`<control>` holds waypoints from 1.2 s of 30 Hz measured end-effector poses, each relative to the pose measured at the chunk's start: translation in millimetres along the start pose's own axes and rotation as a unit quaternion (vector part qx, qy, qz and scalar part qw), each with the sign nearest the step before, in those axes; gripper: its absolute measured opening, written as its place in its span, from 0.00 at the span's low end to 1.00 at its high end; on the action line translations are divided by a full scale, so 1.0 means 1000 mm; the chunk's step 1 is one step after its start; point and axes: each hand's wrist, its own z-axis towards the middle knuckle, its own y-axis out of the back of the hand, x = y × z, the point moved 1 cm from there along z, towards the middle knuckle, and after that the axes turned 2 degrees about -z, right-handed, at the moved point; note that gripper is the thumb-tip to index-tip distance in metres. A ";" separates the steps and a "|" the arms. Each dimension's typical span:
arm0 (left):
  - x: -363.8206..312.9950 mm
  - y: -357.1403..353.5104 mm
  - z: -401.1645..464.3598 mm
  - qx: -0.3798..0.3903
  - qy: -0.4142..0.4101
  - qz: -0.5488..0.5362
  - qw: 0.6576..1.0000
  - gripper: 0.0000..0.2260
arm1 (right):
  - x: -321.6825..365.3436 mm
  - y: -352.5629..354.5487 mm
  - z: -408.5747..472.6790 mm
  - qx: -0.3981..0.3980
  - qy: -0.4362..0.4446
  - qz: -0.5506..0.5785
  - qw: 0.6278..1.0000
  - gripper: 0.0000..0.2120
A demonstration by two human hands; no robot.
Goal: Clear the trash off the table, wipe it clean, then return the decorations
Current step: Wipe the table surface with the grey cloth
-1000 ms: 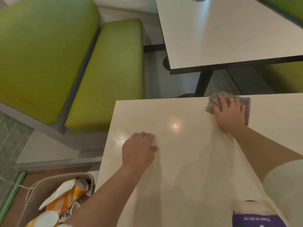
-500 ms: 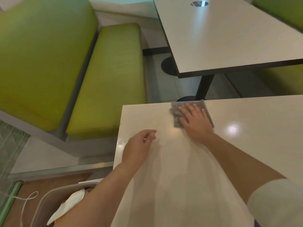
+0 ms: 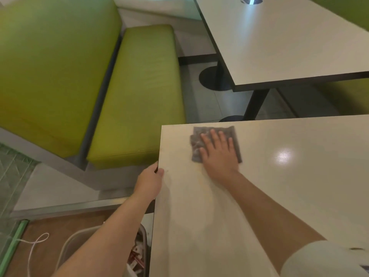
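Crumpled grey wiping cloth (image 3: 215,142) lies near far-left corner of glossy cream rectangular table (image 3: 279,186), w/ right hand (image 3: 218,154) flat on it, fingers straight & spread. Left hand (image 3: 150,181) grips table's left edge, thumb on top, fingers curled under. Grey plastic trash bin (image 3: 75,242) sits on floor below left; green padded bench (image 3: 139,92) beyond.

no readable text, labels or numbers anywhere, packaging in the bin (image 3: 137,256) too blurred

Table (image 3: 279,196): smooth, glossy cream laminate, lamp glare at right. Rag (image 3: 196,143): grey, matt, crumpled cloth. Bench seat (image 3: 139,96), upper left: smooth green vinyl.
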 end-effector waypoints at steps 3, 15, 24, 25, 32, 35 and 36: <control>0.002 0.007 0.004 0.028 0.058 -0.100 0.993 0.18 | 0.019 -0.006 0.004 0.026 0.091 0.012 0.995 0.24; 0.007 0.014 0.008 0.087 0.137 -0.272 0.949 0.19 | 0.016 -0.002 0.051 -0.008 -0.034 0.016 0.999 0.24; 0.012 0.011 0.009 0.058 0.139 -0.267 0.952 0.18 | 0.090 -0.017 0.053 0.035 0.229 0.049 0.972 0.18; 0.012 0.011 0.008 0.062 0.136 -0.271 0.951 0.17 | 0.081 -0.015 0.060 0.034 0.212 0.050 0.975 0.19; 0.010 0.013 0.008 0.064 0.130 -0.276 0.950 0.18 | 0.082 -0.014 0.072 0.049 0.076 0.024 0.996 0.23; 0.013 0.011 0.010 0.060 0.128 -0.264 0.954 0.18 | 0.112 -0.024 0.047 0.053 0.171 0.006 0.984 0.24; 0.015 0.009 0.011 0.062 0.129 -0.263 0.954 0.18 | 0.116 -0.027 0.042 0.056 0.184 0.005 0.981 0.24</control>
